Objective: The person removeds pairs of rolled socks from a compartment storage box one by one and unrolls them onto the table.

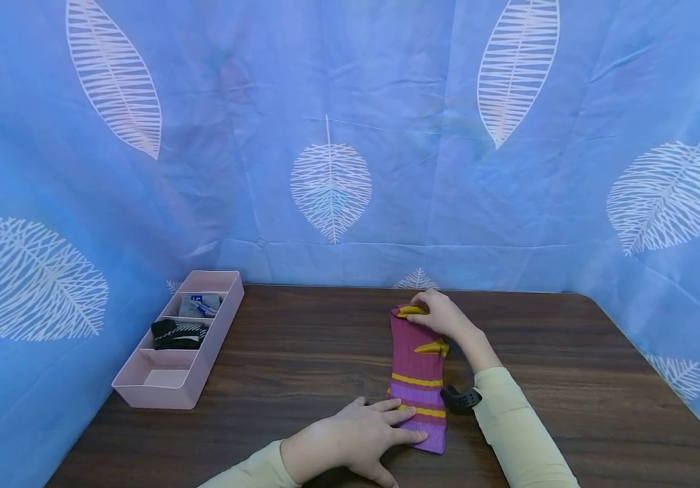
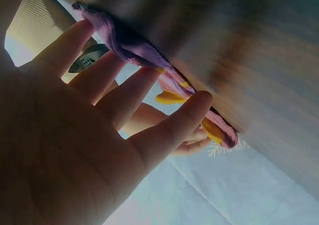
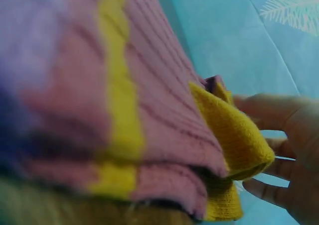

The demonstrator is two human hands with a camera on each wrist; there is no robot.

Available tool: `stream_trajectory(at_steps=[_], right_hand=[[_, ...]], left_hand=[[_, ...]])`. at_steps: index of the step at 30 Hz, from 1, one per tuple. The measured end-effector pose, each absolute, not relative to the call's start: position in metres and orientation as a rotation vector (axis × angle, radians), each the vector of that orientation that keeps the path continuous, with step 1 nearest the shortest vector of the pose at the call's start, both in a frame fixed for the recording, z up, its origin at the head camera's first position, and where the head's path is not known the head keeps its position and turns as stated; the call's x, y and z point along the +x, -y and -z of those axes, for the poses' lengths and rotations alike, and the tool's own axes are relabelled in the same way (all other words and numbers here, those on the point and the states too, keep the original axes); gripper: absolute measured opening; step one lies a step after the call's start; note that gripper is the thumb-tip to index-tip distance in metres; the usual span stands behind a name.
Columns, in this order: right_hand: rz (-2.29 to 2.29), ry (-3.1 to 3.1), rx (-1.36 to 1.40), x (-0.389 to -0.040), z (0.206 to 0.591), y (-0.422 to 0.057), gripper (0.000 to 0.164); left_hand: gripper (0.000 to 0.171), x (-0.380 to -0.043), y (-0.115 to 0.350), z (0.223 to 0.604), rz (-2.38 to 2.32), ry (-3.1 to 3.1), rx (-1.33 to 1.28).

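A pair of plum-coloured socks (image 1: pixel 418 366), with yellow heels, yellow stripes and purple cuffs, lies flat, one on the other, lengthwise on the table. My left hand (image 1: pixel 369 434) rests on the cuff end with its fingers spread and straight. In the left wrist view those fingers (image 2: pixel 134 93) reach onto the purple knit. At the far end my right hand (image 1: pixel 441 315) pinches the yellow toe with thumb and fingers. The right wrist view shows two yellow heels (image 3: pixel 234 130) sticking out sideways, the right hand (image 3: pixel 294 150) beyond them and its fingertips partly hidden.
A pink divided box (image 1: pixel 211 369) stands on the left of the dark wooden table (image 1: pixel 313 352). In its compartments sit grey socks (image 1: pixel 199 306) and black striped socks (image 1: pixel 177 335). A blue leaf-patterned curtain (image 1: pixel 410 203) hangs behind the table. The right wrist wears a black band (image 1: pixel 461 398).
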State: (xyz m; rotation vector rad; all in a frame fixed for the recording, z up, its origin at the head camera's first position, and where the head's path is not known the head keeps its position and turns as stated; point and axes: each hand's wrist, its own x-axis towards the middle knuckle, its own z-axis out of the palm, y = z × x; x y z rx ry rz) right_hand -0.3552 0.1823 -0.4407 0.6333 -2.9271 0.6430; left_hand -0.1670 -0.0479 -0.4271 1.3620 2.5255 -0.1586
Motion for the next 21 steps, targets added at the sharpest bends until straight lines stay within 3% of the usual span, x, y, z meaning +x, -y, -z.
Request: stream_trajectory(at_steps=[5,14,21], right_hand=[[-0.553,2.987,0.7,-0.36,0.439,-0.179,0.04],[-0.341,2.966,0.69,-0.38,0.435,-0.172,0.028],[-0.236,2.918,0.608,-0.395,0.433,-0.173,0.032]], left_hand=[[0.076,-0.167,0.048,0.427,0.162,-2.518,1.374],[0.076,-0.167,0.046,0.427,0.195,-2.528,1.362],[0.076,-0.165,0.044,0.427,0.235,-2.555,1.339]])
